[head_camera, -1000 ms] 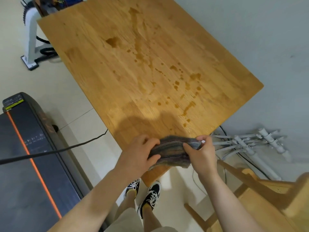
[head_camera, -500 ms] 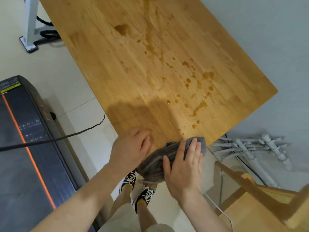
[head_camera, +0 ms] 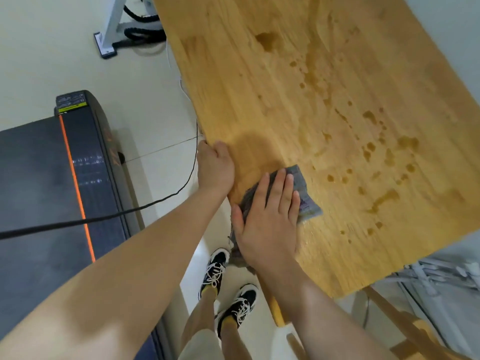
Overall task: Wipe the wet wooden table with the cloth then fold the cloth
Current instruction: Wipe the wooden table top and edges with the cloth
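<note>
A wooden table (head_camera: 324, 74) fills the upper right, with dark wet spots and streaks (head_camera: 374, 152) scattered across its middle and right part. A grey striped cloth (head_camera: 305, 201) lies near the table's near left corner. My right hand (head_camera: 270, 216) presses flat on the cloth with straight fingers and covers most of it. My left hand (head_camera: 215, 167) rests at the table's left edge beside the cloth, fingers curled over the rim.
A dark treadmill (head_camera: 52, 190) with an orange stripe stands on the floor at the left, with a black cable (head_camera: 161, 198) running across it. A white stand (head_camera: 111, 32) is at the top. A wooden chair (head_camera: 415, 339) and grey pipes (head_camera: 446, 276) sit at the lower right.
My right hand has laid the cloth on the table and pushed it farther in. My left hand has let go of the cloth and moved to the table's left edge.
</note>
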`<state>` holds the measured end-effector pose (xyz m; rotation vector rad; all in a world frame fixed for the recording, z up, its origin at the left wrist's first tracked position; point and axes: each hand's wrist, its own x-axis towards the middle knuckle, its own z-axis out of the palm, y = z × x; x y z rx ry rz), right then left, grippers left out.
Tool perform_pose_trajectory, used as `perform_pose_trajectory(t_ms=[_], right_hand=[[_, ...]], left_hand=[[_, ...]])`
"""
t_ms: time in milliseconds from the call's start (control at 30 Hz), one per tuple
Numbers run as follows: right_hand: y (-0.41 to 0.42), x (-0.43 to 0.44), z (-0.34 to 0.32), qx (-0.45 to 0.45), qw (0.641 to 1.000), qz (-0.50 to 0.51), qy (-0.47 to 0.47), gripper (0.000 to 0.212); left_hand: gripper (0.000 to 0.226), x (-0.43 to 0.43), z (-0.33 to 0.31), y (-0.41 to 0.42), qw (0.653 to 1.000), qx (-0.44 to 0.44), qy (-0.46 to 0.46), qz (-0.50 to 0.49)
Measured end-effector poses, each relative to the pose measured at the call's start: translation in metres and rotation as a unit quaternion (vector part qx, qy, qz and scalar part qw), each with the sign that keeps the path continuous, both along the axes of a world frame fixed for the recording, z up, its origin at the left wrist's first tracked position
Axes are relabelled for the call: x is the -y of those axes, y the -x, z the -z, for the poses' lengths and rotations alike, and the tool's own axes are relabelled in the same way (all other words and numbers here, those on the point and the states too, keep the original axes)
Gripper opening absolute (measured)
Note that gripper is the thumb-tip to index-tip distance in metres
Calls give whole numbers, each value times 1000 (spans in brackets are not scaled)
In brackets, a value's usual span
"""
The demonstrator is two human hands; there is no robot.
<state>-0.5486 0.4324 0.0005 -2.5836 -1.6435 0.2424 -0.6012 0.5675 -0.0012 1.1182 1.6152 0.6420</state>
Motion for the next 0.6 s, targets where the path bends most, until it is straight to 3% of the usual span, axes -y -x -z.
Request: perform_pose_trajectory(t_ms=[100,200,333,600], right_hand=[[-2,-35,1,2,1000,-22,-16,79],[-4,-60,0,-3,1000,-23,-21,77],[-6,-95,1,2,1000,-5,-10,75],[-7,-183,3,-8,1000,15,-17,69]], left_hand=[[46,-10,-4,17,988,52,106,99],[44,-29,-4,31,973,70,180,123],[46,-58,-3,31,980,38,154,118],[48,-155,7,26,991,73,105,50]])
